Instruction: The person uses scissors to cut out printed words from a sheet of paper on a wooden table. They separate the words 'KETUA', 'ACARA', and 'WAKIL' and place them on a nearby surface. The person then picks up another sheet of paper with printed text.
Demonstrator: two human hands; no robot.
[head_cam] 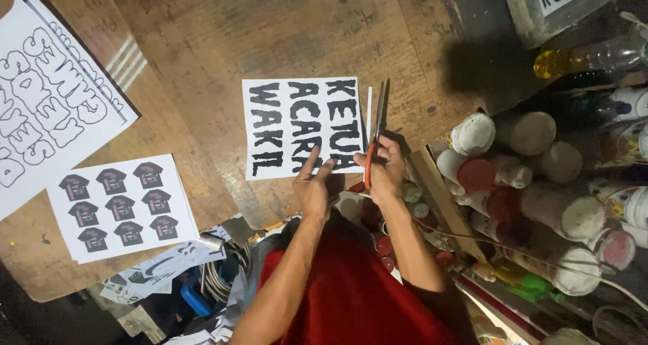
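**Cutting along the edge of a lettered sheet**

Reaching forward from a red-clad lap, both forearms angle up toward the middle of the wooden table. Nearest, the left hand lies palm-down on the bottom edge of the white sheet with bold black letters, fingers partly spread and the forefinger stretched out onto the paper, pinning it flat. Just beside it, the right hand is curled closed around the orange handles of a pair of scissors, wrist bent slightly inward. Their blades point away from the person, nearly closed, running along the sheet's right edge, where a thin white strip stands parted from the paper. Right of the hands, capped paint containers crowd together. Farther left lie a sheet of small shirt pictures and a larger outlined-letter sheet.
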